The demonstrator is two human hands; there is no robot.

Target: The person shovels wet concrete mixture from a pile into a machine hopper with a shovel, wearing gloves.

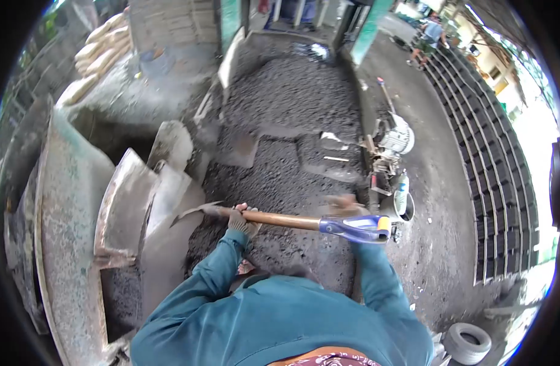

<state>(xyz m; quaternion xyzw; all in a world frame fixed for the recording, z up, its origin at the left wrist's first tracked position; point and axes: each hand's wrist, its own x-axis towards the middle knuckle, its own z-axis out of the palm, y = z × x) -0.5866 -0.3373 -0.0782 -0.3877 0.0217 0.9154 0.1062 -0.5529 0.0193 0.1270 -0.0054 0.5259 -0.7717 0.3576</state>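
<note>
Clock positions are being read from the middle of the head view. Nearest, at 6 o'clock, a person in a teal top (292, 317) is bending over the work. The left hand (246, 223), at 7 o'clock, is gripping the wooden shaft (283, 219) of a D-grip shovel (304, 222) close to its blade (202, 209). The shovel is lying crosswise in front of the body: the blade is pointing toward 9 o'clock and showing almost edge-on, so any load on it is escaping judgement. The blue-and-yellow D-grip (339, 227) is sitting at 4 o'clock. The right hand (344, 205) is blurring just beyond it; whether its fingers are closing or spreading cannot be told.

Below the shovel and reaching away to 12 o'clock, a dark aggregate mix (286, 94) is covering the floor. Worn metal plates (128, 204) are leaning toward 9 o'clock. An electric motor (399, 136) is standing at 2 o'clock, and a bucket (412, 210) just past 3. Farther off, stacked sacks (106, 49) are resting at 10 o'clock, dark blocks (490, 174) are lining up in rows at 3, and a co-worker (432, 33) is stooping between 1 and 2.

The step in hand is apparently shovelling, with the tool being repositioned between strokes. The next move is probably calling for a firm right-hand hold on the D-grip and a blade angled down into the mix.
</note>
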